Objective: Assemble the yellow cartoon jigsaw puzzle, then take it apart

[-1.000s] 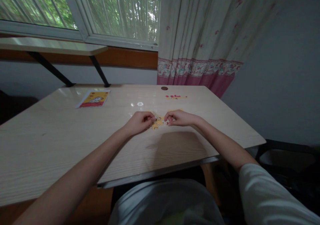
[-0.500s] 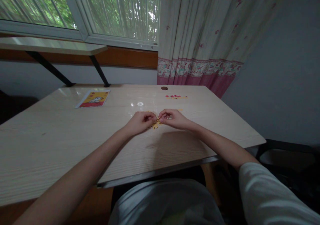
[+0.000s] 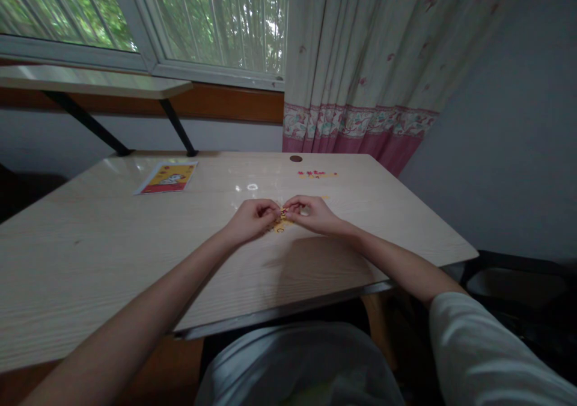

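My left hand and my right hand meet over the middle of the desk, thumbs and forefingers pinched close together. Between their fingertips is a small yellow jigsaw piece with dark and red marks; its outline is mostly covered. Just below the fingers, more yellow jigsaw pieces with dark lines lie on the desktop. Whether they are joined to the held piece I cannot tell.
Red and yellow pieces lie in rows farther back, with a few yellow ones nearer my right hand. A yellow and red picture sheet rests at the left on the desk. A raised shelf stands behind it.
My fingertips have shifted slightly around the piece, and more of its red and dark marking shows between them. The pieces farther back have not moved.
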Available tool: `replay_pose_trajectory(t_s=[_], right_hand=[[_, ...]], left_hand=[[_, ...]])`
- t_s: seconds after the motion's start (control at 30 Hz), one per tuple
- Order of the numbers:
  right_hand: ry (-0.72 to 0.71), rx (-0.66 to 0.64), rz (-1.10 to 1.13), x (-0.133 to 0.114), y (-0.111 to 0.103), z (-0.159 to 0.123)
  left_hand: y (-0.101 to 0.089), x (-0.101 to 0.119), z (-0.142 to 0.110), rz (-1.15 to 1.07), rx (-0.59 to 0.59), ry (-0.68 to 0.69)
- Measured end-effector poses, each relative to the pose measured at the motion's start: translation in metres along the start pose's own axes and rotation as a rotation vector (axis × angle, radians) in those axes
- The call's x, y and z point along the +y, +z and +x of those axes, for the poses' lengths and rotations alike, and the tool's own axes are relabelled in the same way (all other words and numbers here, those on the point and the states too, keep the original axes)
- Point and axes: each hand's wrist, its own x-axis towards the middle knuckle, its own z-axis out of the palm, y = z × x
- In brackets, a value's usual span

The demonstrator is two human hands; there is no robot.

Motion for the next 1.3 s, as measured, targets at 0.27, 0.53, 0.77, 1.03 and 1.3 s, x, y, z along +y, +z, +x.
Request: replay_pose_trajectory(t_s=[0.27, 0.53, 0.77, 1.03, 1.3], right_hand=[[-0.159, 0.025, -0.377, 0.002, -0.004, -0.002], [-0.177, 0.041, -0.408, 0.003, -0.005, -0.002], [-0.208, 0.043, -0.410, 0.003, -0.004, -0.003], [-0.204, 0.052, -0.408, 0.006, -0.004, -0.003], [-0.214, 0.081, -0.450, 0.013, -0.011, -0.002]], left_hand=[[0.002, 0.004, 0.001, -0.136, 0.082, -0.063], [0.002, 0.007, 0.001, -0.127, 0.084, -0.074], [0.002, 0.000, 0.003, -0.113, 0.071, -0.054], [0.002, 0.003, 0.002, -0.097, 0.066, -0.068], [0.000, 0.000, 0.002, -0.065, 0.113, -0.062]])
